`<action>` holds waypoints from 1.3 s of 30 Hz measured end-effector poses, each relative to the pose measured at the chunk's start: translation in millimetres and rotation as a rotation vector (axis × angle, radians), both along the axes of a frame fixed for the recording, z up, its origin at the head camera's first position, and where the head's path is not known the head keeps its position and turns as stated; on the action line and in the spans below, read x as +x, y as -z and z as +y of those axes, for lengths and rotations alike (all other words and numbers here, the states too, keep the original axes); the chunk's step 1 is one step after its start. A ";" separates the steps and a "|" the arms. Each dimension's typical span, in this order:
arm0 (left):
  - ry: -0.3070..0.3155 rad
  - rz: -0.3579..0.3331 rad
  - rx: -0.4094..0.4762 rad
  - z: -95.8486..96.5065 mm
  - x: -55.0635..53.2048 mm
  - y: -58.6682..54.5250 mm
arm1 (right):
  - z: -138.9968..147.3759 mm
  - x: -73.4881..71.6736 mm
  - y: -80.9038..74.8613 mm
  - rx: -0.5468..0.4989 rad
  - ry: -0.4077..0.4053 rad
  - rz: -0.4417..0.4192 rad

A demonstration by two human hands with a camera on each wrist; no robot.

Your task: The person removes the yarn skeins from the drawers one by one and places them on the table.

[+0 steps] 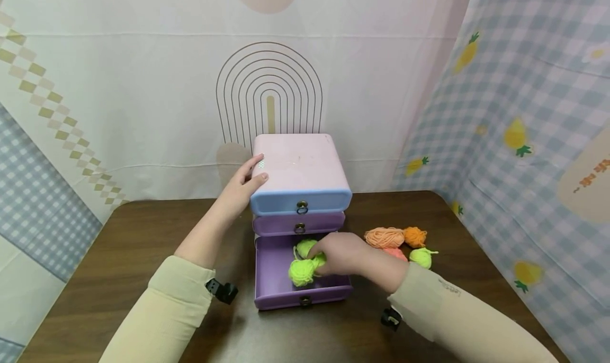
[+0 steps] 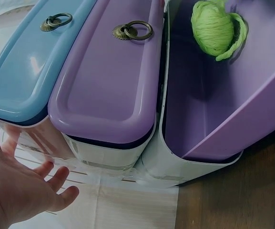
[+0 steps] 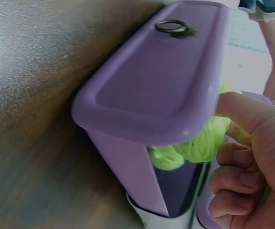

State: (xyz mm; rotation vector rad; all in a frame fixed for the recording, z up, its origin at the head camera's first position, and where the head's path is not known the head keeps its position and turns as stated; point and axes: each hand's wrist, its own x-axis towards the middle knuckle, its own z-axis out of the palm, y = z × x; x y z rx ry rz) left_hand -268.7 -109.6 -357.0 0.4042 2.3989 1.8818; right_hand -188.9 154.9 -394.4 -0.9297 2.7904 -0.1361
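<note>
A small cabinet with a pink top [image 1: 305,164] stands at the table's back; its bottom purple drawer [image 1: 276,301] is pulled out. My left hand [image 1: 242,187] rests against the cabinet's upper left edge, its fingers spread in the left wrist view. Over the open drawer, my right hand [image 1: 342,253] pinches a bright yellow-green yarn ball [image 1: 301,272] between thumb and fingers. Another green yarn ball [image 2: 213,29] lies inside that drawer, toward the back. In the right wrist view, the drawer front [image 3: 161,76] partly hides the yarn.
Right of the cabinet lie a peach yarn skein [image 1: 384,237], an orange yarn ball [image 1: 415,237], a coral yarn ball [image 1: 395,253] and a yellow-green one [image 1: 421,257]. Above the open drawer, the blue drawer [image 1: 276,203] and middle purple drawer [image 1: 274,225] are closed. Patterned cloth hangs behind.
</note>
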 end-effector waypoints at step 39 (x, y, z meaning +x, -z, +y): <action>0.016 -0.041 0.013 2.8 12.7 -18.8 | 161.3 49.3 15.6 -0.139 0.275 -0.140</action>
